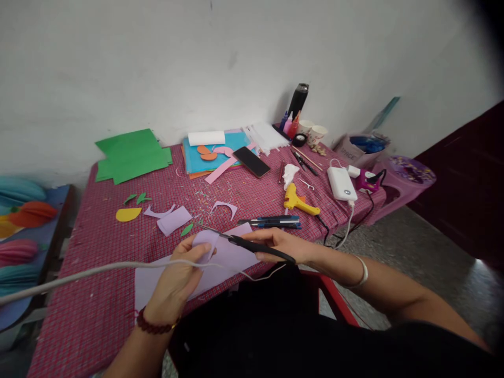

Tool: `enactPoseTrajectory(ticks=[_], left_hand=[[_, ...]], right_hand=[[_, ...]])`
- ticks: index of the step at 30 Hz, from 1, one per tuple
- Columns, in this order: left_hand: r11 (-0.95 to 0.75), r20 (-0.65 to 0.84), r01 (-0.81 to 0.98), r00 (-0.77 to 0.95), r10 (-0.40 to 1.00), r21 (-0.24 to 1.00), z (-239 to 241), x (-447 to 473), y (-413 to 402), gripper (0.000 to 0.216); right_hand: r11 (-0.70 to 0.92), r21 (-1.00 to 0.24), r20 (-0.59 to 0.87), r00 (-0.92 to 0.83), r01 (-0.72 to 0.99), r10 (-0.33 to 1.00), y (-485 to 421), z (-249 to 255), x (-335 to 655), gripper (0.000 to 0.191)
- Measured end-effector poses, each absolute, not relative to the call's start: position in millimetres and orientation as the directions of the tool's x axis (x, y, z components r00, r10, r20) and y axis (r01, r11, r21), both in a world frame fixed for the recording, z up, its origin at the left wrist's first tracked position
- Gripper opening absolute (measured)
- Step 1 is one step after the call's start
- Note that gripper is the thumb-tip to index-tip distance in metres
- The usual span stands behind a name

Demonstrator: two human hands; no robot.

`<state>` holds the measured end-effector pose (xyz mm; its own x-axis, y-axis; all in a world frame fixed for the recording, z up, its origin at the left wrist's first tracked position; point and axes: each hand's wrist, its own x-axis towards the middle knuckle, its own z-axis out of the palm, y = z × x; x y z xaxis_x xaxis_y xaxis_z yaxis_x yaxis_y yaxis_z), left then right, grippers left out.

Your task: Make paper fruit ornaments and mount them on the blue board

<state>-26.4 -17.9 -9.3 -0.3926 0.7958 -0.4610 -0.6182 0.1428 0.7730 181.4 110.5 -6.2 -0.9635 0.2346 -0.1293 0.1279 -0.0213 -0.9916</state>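
My left hand (pixel 179 278) pinches a small folded piece of lilac paper (pixel 206 242) above a larger lilac sheet (pixel 224 260) that lies at the table's near edge. My right hand (pixel 281 245) is closed on the black handles of a pair of scissors (pixel 252 245); the thin blades point left and meet the held paper. A grey cord (pixel 98 269) runs across in front of my left wrist.
On the red checked tablecloth (pixel 98 310) lie lilac offcuts (pixel 173 219), a yellow shape (pixel 128 214), green sheets (pixel 132 155), blue and orange papers (pixel 214 155), a phone (pixel 251 161), a yellow glue gun (pixel 299 202), a power bank (pixel 342 184), pens, cups and a black bottle (pixel 298 101).
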Motion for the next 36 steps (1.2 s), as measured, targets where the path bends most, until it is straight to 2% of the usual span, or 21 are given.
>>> enactPoseTrajectory(ticks=[7, 12, 16, 21, 28, 32, 34, 36], left_hand=[[0.162, -0.451, -0.6, -0.37, 0.812, 0.784, -8, -27, -17, 0.023], [0.174, -0.44, -0.568, -0.374, 0.817, 0.804, -6, -28, -20, 0.025], [0.17, -0.413, -0.503, -0.422, 0.807, 0.847, -4, -25, -23, 0.03], [0.127, -0.342, -0.433, -0.467, 0.815, 0.892, -7, -25, -24, 0.031], [0.176, -0.358, -0.41, -0.424, 0.832, 0.895, -9, -22, -26, 0.028], [0.183, -0.385, -0.433, -0.441, 0.811, 0.883, -12, -21, -26, 0.028], [0.193, -0.401, -0.446, -0.436, 0.806, 0.874, -13, -21, -26, 0.029], [0.209, -0.406, -0.446, -0.411, 0.816, 0.87, -13, -20, -26, 0.028]], right_hand=[[0.006, -0.997, -0.076, -0.962, 0.08, 0.263, 109, -10, 182, 0.057], [0.013, -0.99, -0.135, -0.97, 0.14, 0.202, 115, -3, 184, 0.066], [0.231, -0.972, -0.012, -0.986, 0.051, 0.167, 119, 8, 184, 0.068], [0.5, -0.866, 0.098, -0.978, 0.007, 0.183, 117, 17, 186, 0.062], [0.669, -0.741, 0.127, -0.966, 0.06, 0.227, 115, 21, 190, 0.064], [0.63, -0.774, 0.113, -0.967, 0.058, 0.227, 115, 21, 192, 0.061], [0.519, -0.854, 0.083, -0.972, 0.044, 0.219, 115, 17, 191, 0.059], [0.339, -0.939, 0.036, -0.965, 0.056, 0.261, 114, 9, 188, 0.058]])
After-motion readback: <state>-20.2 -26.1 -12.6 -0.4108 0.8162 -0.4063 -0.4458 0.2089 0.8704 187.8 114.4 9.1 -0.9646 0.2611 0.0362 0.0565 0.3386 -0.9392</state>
